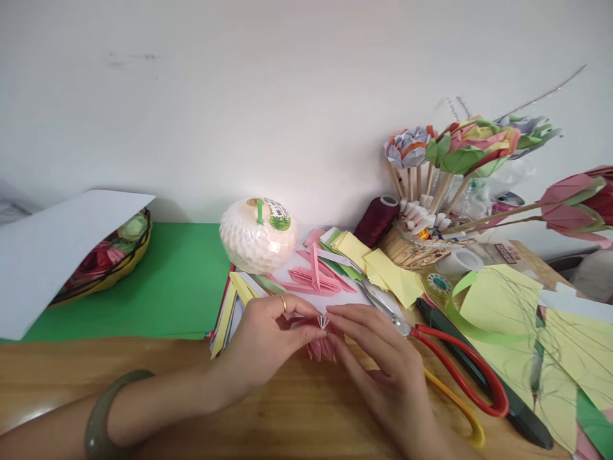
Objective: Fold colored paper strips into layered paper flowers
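Between my two hands is a small bundle of folded pink paper (320, 349), its gathered white and dark tip pointing up. My left hand (265, 332), wearing a gold ring, pinches the tip from the left with thumb and forefinger. From the right, the fingertips of my right hand (383, 351) press against the same bundle. Just beyond the hands, folded pink paper strips (313, 279) lie in a loose pile on white paper. Red-handled scissors (460, 361) lie beside my right hand. The underside of the bundle is partly hidden by my fingers.
A white coconut-shaped container (258, 239) stands behind the hands. Left, a green sheet (186, 275) lies near a basket (138, 255) partly covered by white paper. At right are paper flowers (472, 144), a maroon thread spool (377, 220), a dark cutter (522, 415) and yellow paper (498, 300).
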A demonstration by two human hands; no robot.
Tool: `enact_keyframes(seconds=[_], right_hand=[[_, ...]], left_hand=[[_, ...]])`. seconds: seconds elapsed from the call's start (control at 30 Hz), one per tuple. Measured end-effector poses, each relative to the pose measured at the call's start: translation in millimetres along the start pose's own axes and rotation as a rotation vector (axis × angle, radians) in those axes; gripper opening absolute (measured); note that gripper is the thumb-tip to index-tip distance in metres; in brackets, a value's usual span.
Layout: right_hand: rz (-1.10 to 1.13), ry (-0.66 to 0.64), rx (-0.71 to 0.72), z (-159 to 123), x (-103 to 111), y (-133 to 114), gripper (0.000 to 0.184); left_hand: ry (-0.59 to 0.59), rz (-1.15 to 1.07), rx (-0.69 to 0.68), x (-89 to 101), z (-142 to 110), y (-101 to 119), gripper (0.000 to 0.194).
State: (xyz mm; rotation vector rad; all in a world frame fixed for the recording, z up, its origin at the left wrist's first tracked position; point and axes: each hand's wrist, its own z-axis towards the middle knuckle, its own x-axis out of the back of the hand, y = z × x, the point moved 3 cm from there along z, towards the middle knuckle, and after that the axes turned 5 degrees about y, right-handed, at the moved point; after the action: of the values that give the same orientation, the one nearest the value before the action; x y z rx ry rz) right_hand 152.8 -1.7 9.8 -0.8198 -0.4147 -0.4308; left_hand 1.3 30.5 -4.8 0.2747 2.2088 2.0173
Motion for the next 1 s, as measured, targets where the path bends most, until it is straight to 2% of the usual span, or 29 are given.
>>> enact_keyframes(seconds=[0.17,0.27,0.3,0.33,0.47,0.6,0.73,0.9,1.0], right_hand=[[0.002,0.019,-0.039,1.7,1.4,-1.9,0.016],[0.07,-0.02,-0.1,5.5,3.1,-2.5,0.01],[0.106,-0.05,-0.139,6.9,3.5,-2.0,0.009],[0.144,-0.092,-0.191,7.9,3.6,-1.0,0.009],[0.267,-0.253,-0.425,8.3,2.6,5.0,0.013],[0.305,-0.315,-0.52,5.8,-0.7,11.3,0.014],[0.31,-0.347,-0.58,4.7,-5.5,19.6,0.01],[0.363,-0.416,-0.716,4.3,-10.7,26.6,0.014],[0.35,-0.416,-0.746,4.3,-11.8,28.7,0.016]], left_hand=[[0.045,0.058,-0.119,2.1,-1.1,3.2,0.014],[0.002,0.153,-0.218,2.0,-1.8,9.2,0.019],[-0.028,0.163,-0.209,1.8,-1.4,10.6,0.02],[-0.061,0.137,-0.18,1.8,-0.6,11.6,0.02],[-0.245,-0.047,0.103,0.5,3.6,9.0,0.011],[-0.276,-0.038,0.24,1.9,8.2,3.9,0.009],[-0.264,-0.004,0.263,1.4,12.7,-0.5,0.006],[-0.257,0.009,0.269,0.4,13.9,-3.6,0.009],[-0.263,0.002,0.274,0.4,13.1,-4.3,0.009]])
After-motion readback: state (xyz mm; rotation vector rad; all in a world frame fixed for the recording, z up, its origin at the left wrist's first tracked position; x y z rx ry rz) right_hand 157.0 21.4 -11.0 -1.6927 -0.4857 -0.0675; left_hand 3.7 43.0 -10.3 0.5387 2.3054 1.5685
